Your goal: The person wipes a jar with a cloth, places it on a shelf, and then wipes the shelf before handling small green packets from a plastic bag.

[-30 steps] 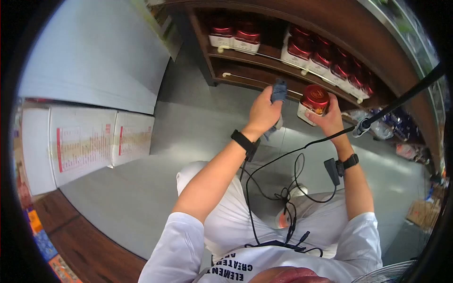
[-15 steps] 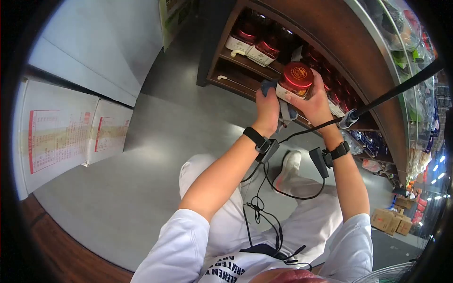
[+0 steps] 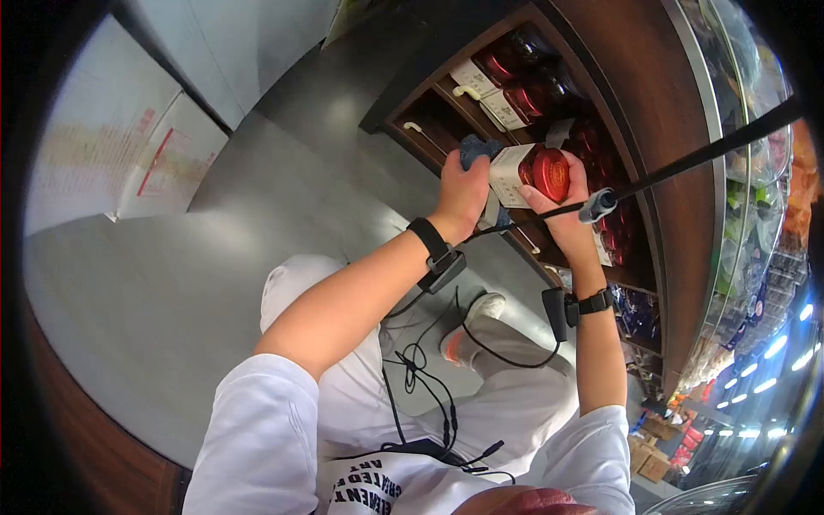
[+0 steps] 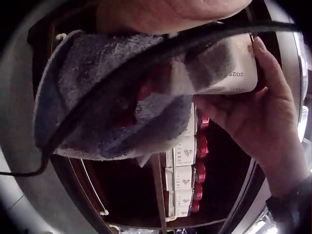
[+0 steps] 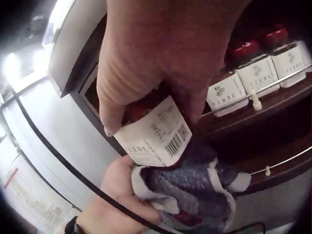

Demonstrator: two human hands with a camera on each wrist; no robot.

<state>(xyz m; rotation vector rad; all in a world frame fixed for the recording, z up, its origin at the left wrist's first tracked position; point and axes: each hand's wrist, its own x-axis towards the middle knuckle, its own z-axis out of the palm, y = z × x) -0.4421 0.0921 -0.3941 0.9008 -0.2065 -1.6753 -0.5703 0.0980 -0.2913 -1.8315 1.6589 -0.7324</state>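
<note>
In the head view my right hand point(image 3: 562, 206) grips a red-lidded jar point(image 3: 549, 173) with a white label, tipped so its lid faces right. My left hand point(image 3: 463, 193) holds a blue-grey cloth point(image 3: 477, 152) beside the jar's base. The right wrist view shows the barcode side of the jar's label point(image 5: 163, 134), with the cloth point(image 5: 195, 185) bunched against its lower end. From the left wrist, the cloth point(image 4: 112, 92) spreads below my left hand point(image 4: 170, 14), and my right hand point(image 4: 253, 112) is around the jar point(image 4: 234, 68).
Rows of similar jars point(image 3: 524, 99) stand on a dark wooden shelf point(image 3: 678, 163) with thin front rails. White cartons point(image 3: 172, 159) are at the left. A black cable point(image 3: 704, 159) crosses in front of the shelf, and more cables point(image 3: 421, 365) hang over the lap.
The jar has moved left toward the cloth and been tipped onto its side, its label now facing the left hand. The head view has turned, bringing the shelf's right end further in.
</note>
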